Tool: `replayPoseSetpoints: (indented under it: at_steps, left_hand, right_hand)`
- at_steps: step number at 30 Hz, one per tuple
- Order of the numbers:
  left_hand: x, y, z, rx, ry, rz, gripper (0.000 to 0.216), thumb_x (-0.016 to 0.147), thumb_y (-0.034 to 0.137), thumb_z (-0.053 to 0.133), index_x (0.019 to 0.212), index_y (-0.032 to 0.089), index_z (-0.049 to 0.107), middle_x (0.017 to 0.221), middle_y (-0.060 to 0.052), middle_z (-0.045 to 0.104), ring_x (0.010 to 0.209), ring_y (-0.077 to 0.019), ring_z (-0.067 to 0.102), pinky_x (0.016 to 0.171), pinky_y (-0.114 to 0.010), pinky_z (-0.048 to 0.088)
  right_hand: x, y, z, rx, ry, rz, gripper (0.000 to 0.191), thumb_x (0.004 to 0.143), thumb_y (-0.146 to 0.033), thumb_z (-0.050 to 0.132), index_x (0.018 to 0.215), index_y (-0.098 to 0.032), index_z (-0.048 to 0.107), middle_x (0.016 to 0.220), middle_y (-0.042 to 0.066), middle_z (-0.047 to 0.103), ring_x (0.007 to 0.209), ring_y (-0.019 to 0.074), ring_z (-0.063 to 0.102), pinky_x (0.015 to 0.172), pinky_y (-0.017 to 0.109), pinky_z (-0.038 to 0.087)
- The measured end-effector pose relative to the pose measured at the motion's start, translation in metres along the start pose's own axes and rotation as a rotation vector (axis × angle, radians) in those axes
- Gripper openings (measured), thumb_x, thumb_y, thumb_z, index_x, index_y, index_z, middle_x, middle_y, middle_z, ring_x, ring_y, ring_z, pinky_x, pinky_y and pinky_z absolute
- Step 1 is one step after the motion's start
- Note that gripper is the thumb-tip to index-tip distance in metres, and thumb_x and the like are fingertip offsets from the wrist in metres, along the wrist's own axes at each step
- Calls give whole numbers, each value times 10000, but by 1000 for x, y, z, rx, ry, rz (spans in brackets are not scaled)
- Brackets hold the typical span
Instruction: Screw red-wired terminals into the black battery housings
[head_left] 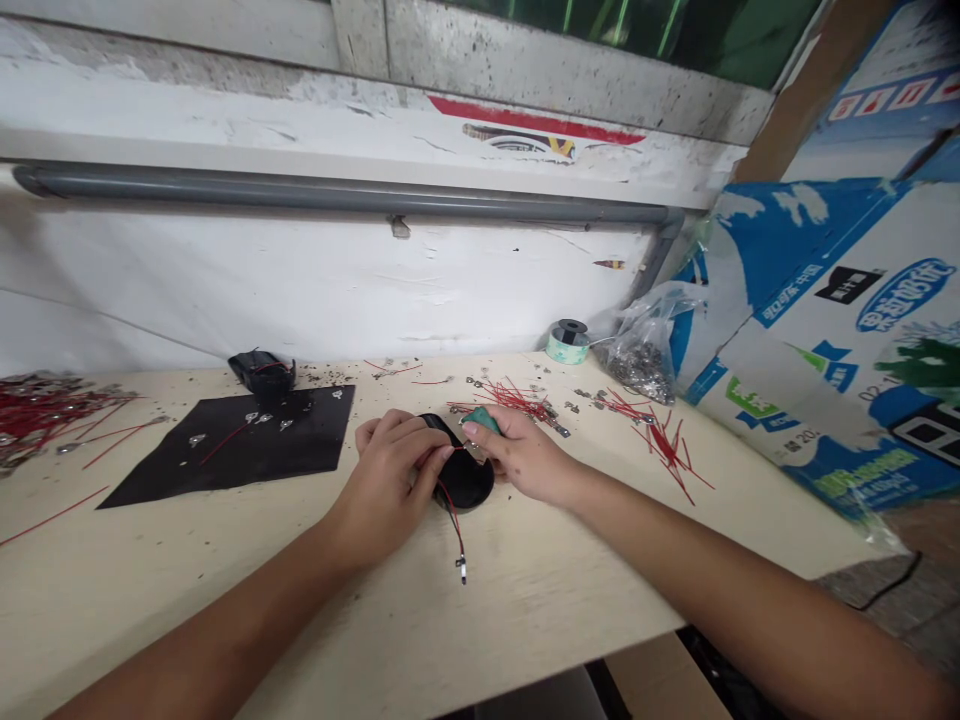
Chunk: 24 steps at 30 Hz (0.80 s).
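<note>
At a pale worktop [585, 610], a person is working with two bare hands over a black oval case [471, 488], which is lying near the middle of the table, between the hands. The left hand [397, 465] is reaching in from the left, its fingers curling narrowly at the case's left side while thumb and forefinger are pinching a red wire [456, 522]. Part of that wire is trailing toward the near edge, ending in a small white-and-dark piece [463, 570]. The right hand [532, 455] is closing around a green object [484, 418], holding it above the case's right side; the exact contact between the hands is too small to tell.

To the left, a black sheet [300, 445] is lying with metal tabs and a red wire scattered on it, a lumpy black object [262, 373] sitting at its far edge. Farther left, a heap of red wires with metal ends [45, 420] is spreading over the table, while more red wires [517, 402] are lying just beyond the right hand. At far right, a roll of green tape [568, 347] is standing near a clear bag of metal bits [637, 368], with a blue-and-white carton [795, 330] leaning beside them
</note>
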<state>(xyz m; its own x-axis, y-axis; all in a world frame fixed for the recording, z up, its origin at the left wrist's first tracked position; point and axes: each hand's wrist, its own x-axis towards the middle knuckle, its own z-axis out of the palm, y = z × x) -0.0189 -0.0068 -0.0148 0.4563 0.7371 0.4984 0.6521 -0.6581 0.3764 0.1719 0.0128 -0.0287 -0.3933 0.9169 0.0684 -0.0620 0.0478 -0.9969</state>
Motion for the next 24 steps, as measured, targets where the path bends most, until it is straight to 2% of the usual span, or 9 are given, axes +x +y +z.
replayPoseSetpoints:
  at_steps: [3,7,11,16,19,21,22,24]
  left_hand:
    - [0,0,1,4,4,9,221,964,254,453,885,219,656,771,-17,628,878,-218,505,800,-385,281]
    - [0,1,0,5,6,14,223,963,257,455,880,218,658,766,-14,627,869,-215,510,800,-387,276]
    - [0,1,1,12,16,23,227,960,257,459,860,217,659,743,-11,622,849,-212,514,791,-388,275]
    - [-1,0,3,-13,40,-7,211,945,280,486,849,227,667,754,-16,637,875,-227,534,817,-407,290]
    - [-1,-4,5,-210,112,-162,179,930,342,528,1032,251,643,826,-10,637,909,-221,564,866,-403,351]
    - [0,-8,7,-402,156,-280,314,899,382,585,1187,260,567,867,-1,624,921,-207,584,869,-375,402]
    - [1,-10,8,-479,159,-316,358,875,394,621,1198,254,559,879,1,619,929,-202,590,868,-362,418]
    - [3,-13,11,-578,128,-344,323,822,405,687,1087,231,623,888,-6,626,934,-197,597,866,-341,435]
  right_hand:
    - [-1,-1,2,-10,32,-8,376,807,-533,681,940,-204,557,641,-56,395,505,96,322,442,210,268]
    - [-1,1,0,-61,39,-43,333,849,-506,648,976,-210,564,650,-52,415,521,103,350,469,215,295]
    - [-1,1,-2,-110,44,-112,299,881,-485,628,876,-199,538,623,-58,401,512,98,335,461,214,267]
    - [-2,0,0,-133,66,-122,325,889,-488,624,824,-202,484,608,-66,375,502,90,317,453,211,252]
    - [-1,-2,4,-88,126,-137,352,897,-528,599,831,-213,455,606,-72,364,482,87,312,439,213,245]
    - [0,-4,6,-40,166,-168,369,897,-547,587,820,-226,422,572,-89,322,445,86,289,418,217,228]
    - [-1,-4,7,-25,185,-188,375,900,-548,582,807,-230,405,561,-94,308,435,86,283,413,219,227]
    - [-2,-5,9,-34,206,-238,369,917,-524,567,785,-230,389,568,-90,314,448,89,296,424,223,247]
